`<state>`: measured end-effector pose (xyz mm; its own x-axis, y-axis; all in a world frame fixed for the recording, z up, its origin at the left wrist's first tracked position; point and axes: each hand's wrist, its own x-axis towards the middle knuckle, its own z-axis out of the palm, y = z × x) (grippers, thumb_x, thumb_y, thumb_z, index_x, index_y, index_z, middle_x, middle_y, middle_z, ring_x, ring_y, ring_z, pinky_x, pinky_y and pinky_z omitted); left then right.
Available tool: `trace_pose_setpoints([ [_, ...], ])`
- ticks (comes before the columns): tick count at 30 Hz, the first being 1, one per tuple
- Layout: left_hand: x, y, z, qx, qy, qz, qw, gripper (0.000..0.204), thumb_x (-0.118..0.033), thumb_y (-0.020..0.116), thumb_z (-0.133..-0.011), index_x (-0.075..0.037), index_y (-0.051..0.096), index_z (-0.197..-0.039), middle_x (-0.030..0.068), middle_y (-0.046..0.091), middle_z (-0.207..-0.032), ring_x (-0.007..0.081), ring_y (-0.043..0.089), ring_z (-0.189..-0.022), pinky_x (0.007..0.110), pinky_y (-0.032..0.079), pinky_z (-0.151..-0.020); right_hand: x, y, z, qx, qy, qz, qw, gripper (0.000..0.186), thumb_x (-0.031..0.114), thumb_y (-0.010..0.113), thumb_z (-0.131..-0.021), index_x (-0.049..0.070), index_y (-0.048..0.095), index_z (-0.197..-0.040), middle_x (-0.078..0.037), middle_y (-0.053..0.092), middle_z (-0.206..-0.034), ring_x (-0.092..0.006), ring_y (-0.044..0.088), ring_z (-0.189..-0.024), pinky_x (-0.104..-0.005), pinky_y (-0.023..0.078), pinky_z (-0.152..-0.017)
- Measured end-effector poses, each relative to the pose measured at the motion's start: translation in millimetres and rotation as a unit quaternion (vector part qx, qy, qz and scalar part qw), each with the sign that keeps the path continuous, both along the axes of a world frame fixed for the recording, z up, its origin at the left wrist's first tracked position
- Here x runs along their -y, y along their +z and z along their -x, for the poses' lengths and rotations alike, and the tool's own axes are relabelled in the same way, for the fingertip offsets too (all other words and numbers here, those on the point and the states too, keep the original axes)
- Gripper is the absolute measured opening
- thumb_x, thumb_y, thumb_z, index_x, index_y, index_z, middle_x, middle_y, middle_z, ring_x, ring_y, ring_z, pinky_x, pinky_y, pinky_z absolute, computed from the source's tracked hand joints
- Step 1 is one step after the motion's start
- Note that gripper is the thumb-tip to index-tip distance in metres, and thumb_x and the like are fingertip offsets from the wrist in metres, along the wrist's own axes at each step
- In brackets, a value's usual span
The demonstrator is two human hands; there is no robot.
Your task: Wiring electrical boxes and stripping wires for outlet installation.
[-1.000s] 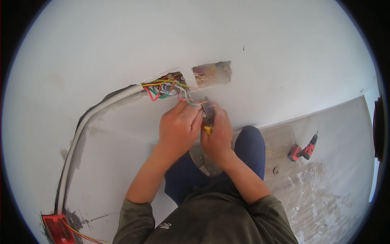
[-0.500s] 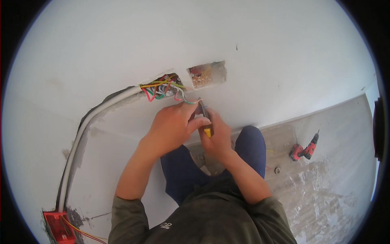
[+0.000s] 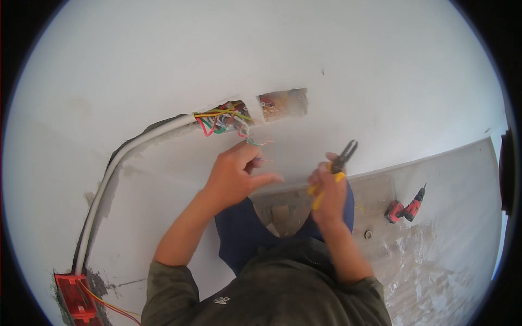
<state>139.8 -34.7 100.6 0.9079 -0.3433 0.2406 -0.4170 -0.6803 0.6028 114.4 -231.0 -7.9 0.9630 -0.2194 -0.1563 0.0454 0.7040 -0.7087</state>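
Head view: one pair of yellow-handled pliers (image 3: 342, 159) is gripped in the right hand (image 3: 331, 196), apart from the left hand (image 3: 231, 175) curled around one blue wire (image 3: 258, 159), below two wall openings (image 3: 283, 105), with one drill (image 3: 414, 206) on the floor (image 3: 399, 255).

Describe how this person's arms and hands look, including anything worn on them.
The left hand and right hand are bare: no gloves or watch show. The dark olive sleeves are short, leaving the forearms uncovered. They belong to a shirt with a small pale marking.
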Motion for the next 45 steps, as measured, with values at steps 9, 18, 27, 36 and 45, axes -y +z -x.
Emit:
trace_pose_setpoints([
  [9,15,-32,21,-0.198,0.027,0.593,0.780,0.021,-0.017,0.061,-0.100,-0.006,0.062,-0.118,0.0064,0.065,-0.112,0.0143,0.062,-0.092,0.029,0.050,-0.076,136,-99,51,-0.107,0.050,0.060,0.991,0.048,0.018,0.059,-0.097,0.009,0.045,-0.141,-0.009,0.061,-0.113,-0.0199,0.061,-0.103,-0.0357,0.051,-0.088],
  [18,-3,-42,13,-0.316,0.003,0.637,0.703,0.020,-0.022,0.063,-0.099,-0.004,0.067,-0.105,0.0070,0.068,-0.096,0.0160,0.063,-0.086,0.032,0.048,-0.076,123,-93,52,-0.020,0.116,-0.038,0.992,0.055,0.027,0.055,-0.096,0.006,0.043,-0.145,-0.013,0.058,-0.130,-0.0290,0.059,-0.118,-0.0513,0.045,-0.105],
  [27,-26,-40,5,-0.366,-0.052,0.641,0.673,0.023,-0.023,0.060,-0.100,-0.002,0.066,-0.104,0.0065,0.066,-0.090,0.0169,0.063,-0.081,0.031,0.051,-0.072,72,16,12,0.140,0.193,-0.011,0.971,0.025,0.028,0.052,-0.097,0.004,0.056,-0.102,-0.010,0.052,-0.100,-0.0222,0.051,-0.090,-0.0429,0.040,-0.094],
  [36,-20,-35,17,-0.349,-0.073,0.653,0.668,0.024,-0.027,0.063,-0.099,-0.007,0.066,-0.112,0.0038,0.067,-0.103,0.0129,0.062,-0.093,0.030,0.050,-0.079,43,95,-9,0.238,0.196,0.324,0.894,0.021,0.017,0.056,-0.097,0.002,0.056,-0.083,-0.006,0.055,-0.085,-0.0161,0.051,-0.079,-0.0299,0.044,-0.083],
  [45,-5,-38,20,-0.120,0.092,0.600,0.785,0.018,-0.018,0.059,-0.100,-0.003,0.064,-0.110,0.0025,0.064,-0.096,0.0104,0.057,-0.085,0.027,0.045,-0.075,-22,160,-26,0.351,0.002,0.585,0.731,0.018,0.003,0.060,-0.094,0.000,0.065,-0.111,-0.007,0.061,-0.089,-0.0135,0.053,-0.074,-0.0248,0.044,-0.067],
])
